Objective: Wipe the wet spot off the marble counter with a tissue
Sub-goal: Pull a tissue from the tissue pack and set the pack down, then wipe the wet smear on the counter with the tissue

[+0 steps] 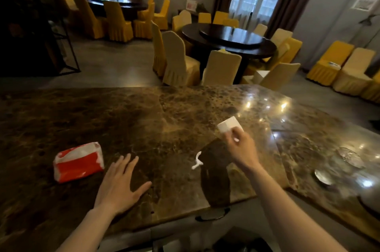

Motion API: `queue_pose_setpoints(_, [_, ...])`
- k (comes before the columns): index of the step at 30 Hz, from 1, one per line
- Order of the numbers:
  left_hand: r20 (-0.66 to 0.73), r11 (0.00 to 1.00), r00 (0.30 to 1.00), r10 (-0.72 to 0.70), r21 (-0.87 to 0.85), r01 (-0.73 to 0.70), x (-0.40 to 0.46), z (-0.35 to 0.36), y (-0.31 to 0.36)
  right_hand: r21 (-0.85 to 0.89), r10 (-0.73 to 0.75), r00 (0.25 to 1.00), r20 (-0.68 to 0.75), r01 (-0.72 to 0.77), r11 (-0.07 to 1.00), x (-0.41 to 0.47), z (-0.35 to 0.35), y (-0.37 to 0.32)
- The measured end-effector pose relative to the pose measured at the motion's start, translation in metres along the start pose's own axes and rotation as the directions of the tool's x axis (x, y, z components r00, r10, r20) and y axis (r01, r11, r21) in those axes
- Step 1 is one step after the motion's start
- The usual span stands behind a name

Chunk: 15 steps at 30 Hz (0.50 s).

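The brown marble counter [131, 120] fills the lower half of the view. My right hand [241, 148] pinches a folded white tissue [229, 125] and holds it at the counter surface right of centre. A small twisted white scrap [197, 161] lies on the marble just left of that hand. A wet spot is hard to make out among the glare and dark reflections. My left hand [119, 184] rests flat on the counter with fingers spread, holding nothing. A red and white tissue pack [78, 161] lies to its left.
A glass dish [349, 157] and a round metal fitting [322, 176] sit on the counter's right section. Beyond the counter stand round dark dining tables [230, 40] ringed by yellow and beige covered chairs [178, 60]. A dark metal rack [65, 46] stands at the far left.
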<state>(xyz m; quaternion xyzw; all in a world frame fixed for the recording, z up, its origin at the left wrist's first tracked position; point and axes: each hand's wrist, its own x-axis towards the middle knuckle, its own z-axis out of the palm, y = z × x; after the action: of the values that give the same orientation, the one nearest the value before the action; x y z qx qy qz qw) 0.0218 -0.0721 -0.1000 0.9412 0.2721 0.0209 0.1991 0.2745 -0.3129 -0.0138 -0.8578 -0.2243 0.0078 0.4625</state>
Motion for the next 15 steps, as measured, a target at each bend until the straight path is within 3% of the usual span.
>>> queue_pose_setpoints(3, [0.05, 0.996, 0.997, -0.06, 0.075, 0.056, -0.003, 0.013, -0.002, 0.018, -0.051, 0.977, 0.207, 0.048, 0.999, -0.022, 0.032, 0.012])
queue_pose_setpoints(7, [0.05, 0.986, 0.996, -0.068, 0.157, 0.059, -0.001, 0.022, -0.006, -0.116, -0.057, 0.844, 0.533, 0.14, 0.983, -0.047, 0.07, 0.035])
queue_pose_setpoints(12, [0.008, 0.976, 0.998, -0.066, 0.209, 0.063, -0.002, 0.033, -0.009, -0.437, -0.092, 0.817, 0.569, 0.395, 0.808, -0.034, 0.075, 0.06])
queue_pose_setpoints(15, [-0.002, 0.971, 0.997, -0.077, 0.226, 0.075, 0.0, 0.036, -0.011, -0.488, -0.133, 0.769, 0.626, 0.519, 0.702, -0.039, 0.082, 0.065])
